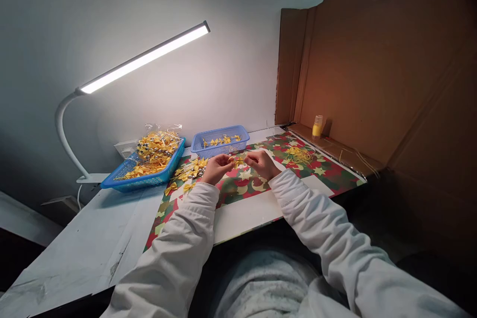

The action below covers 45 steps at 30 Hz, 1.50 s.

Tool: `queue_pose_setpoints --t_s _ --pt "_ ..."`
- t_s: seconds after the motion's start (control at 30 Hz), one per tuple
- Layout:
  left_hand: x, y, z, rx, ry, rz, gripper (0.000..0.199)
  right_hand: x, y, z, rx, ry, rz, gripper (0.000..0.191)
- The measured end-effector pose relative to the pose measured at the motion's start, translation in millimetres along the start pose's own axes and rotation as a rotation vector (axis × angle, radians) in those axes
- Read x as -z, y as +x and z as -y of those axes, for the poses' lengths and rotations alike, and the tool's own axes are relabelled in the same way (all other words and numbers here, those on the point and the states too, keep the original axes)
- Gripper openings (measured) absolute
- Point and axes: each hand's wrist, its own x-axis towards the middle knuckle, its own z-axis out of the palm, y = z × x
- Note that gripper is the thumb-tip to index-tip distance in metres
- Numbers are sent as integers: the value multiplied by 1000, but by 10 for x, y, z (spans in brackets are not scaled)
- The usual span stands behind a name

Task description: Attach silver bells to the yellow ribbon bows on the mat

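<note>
My left hand is closed in a pinch at a small yellow ribbon bow, over the middle of the patterned sheet. Facing it from the other side, my right hand pinches close by the bow; what lies between its fingertips is too small to make out. Left of my left hand is a loose pile of yellow bows with some silvery bits among them. Two single bows lie nearer to me. A tangle of thin yellow cords rests to the right of my right hand.
A blue basket heaped with yellow bows and a clear bag stands at left. Behind my hands, a shallower blue basket holds several bows. A lamp leans over the table. Cardboard walls the right side, with a small yellow bottle beside it.
</note>
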Motion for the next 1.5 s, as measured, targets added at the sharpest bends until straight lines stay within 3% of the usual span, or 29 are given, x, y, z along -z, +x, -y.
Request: queue_pose_setpoints --t_s 0.17,0.37,1.5 --pt "2 -2 -4 -18 -5 -17 44 -20 -8 11 -55 -373 -20 44" --pt "4 8 7 -20 -23 -17 45 -26 0 20 -79 -540 -89 42" --pt "5 7 20 -35 -6 -8 44 -90 18 -48 -139 -468 -131 47"
